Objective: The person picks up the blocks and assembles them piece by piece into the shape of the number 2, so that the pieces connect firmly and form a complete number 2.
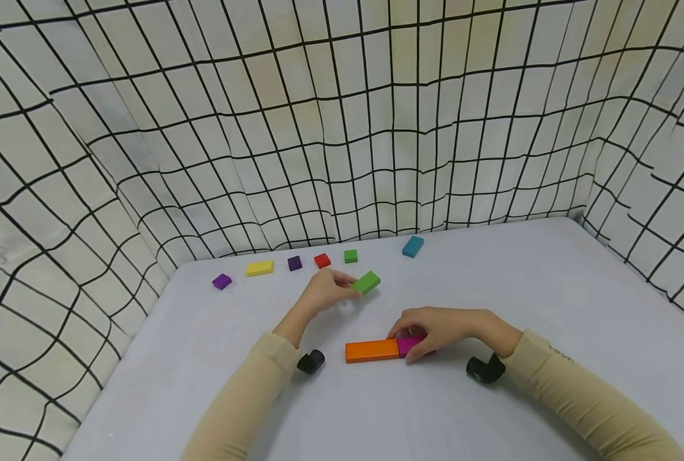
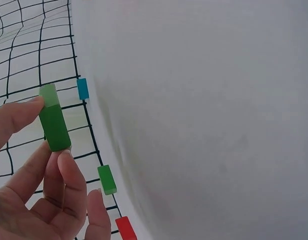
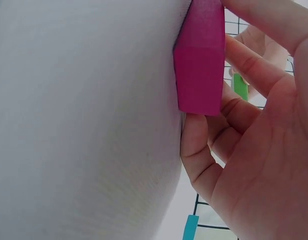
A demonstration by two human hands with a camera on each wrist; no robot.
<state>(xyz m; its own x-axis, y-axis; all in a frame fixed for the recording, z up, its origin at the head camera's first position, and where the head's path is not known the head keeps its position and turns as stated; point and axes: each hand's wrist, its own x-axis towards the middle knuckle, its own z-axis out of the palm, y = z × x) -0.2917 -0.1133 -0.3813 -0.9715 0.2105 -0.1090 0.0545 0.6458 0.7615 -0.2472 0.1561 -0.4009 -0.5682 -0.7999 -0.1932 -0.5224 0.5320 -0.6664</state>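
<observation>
Between thumb and fingertips, my left hand point(image 1: 329, 291) pinches a light green block point(image 1: 366, 283), tilted and raised over the table; the left wrist view shows the same green block point(image 2: 55, 120) held by its ends. My right hand point(image 1: 442, 328) grips a magenta block point(image 1: 407, 346) lying on the table, its fingers behind and thumb in front. End to end with the magenta block, on its left, lies a longer orange block point(image 1: 372, 351). Up close in the right wrist view, the magenta block point(image 3: 200, 75) has fingers curled around its side and end.
Along the back of the white table point(image 1: 538, 288) stand a purple block point(image 1: 222, 282), a yellow block point(image 1: 259, 268), a dark purple block point(image 1: 294, 263), a red block point(image 1: 321, 260), a small green block point(image 1: 350, 256) and a blue block point(image 1: 413, 246). White walls with black grid lines rise behind and beside.
</observation>
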